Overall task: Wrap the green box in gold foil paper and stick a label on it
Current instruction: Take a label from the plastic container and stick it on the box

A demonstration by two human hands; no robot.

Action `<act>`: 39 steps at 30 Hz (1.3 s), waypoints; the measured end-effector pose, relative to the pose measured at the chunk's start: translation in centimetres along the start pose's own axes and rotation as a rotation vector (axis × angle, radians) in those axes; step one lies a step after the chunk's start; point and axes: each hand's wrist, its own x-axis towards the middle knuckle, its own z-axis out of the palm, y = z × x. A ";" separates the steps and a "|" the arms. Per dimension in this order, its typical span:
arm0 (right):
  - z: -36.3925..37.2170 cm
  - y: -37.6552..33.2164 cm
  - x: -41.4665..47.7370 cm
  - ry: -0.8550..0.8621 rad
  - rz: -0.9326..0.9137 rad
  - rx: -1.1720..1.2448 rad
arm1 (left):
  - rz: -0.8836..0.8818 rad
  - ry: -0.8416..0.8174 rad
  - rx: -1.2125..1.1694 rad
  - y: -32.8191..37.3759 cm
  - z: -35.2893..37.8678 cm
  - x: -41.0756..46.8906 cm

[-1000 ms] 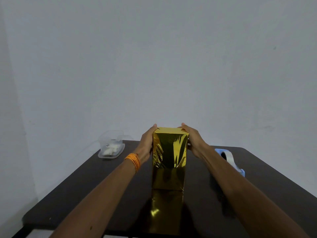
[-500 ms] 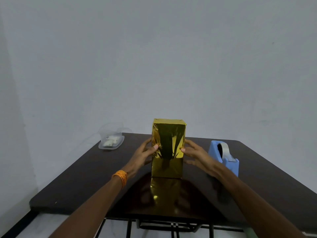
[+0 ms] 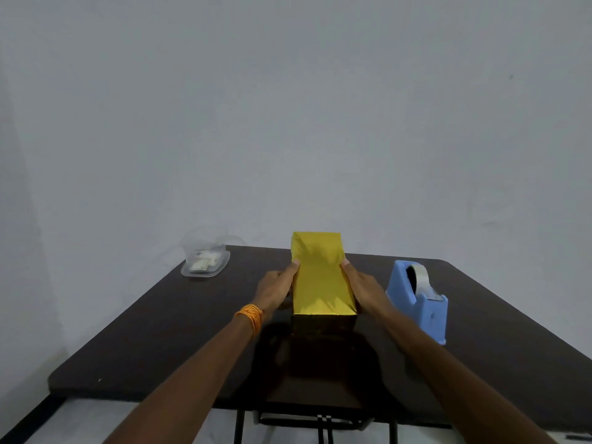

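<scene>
Box (image 3: 320,283): foil-wrapped, middle of desk (image 3: 160,331), long axis pointing to far edge. Left hand (image 3: 275,291), right hand (image 3: 365,290): fingers straight, pressed flat on its long sides. Tub (image 3: 205,262), far-left corner: nearer left hand

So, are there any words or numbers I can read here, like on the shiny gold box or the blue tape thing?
No text can be read anywhere.
gold-wrapped box: no writing shows.
blue tape dispenser: no writing shows.
clear tub: the pale pieces inside are too small and blurred to read.
</scene>
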 end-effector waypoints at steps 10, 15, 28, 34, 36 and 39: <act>-0.2 3.3 1.9 -0.004 0.205 0.011 | -0.129 -0.002 0.033 -2.3 2.7 1.4; -0.4 2.6 1.2 0.057 0.119 -0.104 | -0.060 -0.007 0.094 -2.0 2.3 1.3; 10.9 -13.6 3.7 0.081 -0.307 -0.072 | 0.047 0.457 0.062 0.6 -14.7 2.6; 20.2 -16.0 6.9 -0.109 -0.206 0.009 | 0.039 0.585 0.078 -0.7 -21.6 4.8; 22.6 -15.9 8.6 -0.141 -0.156 0.015 | 0.019 0.572 0.072 -1.5 -22.7 6.2; 25.2 -15.3 11.3 -0.188 -0.088 0.032 | -0.010 0.520 0.092 -2.2 -23.1 8.2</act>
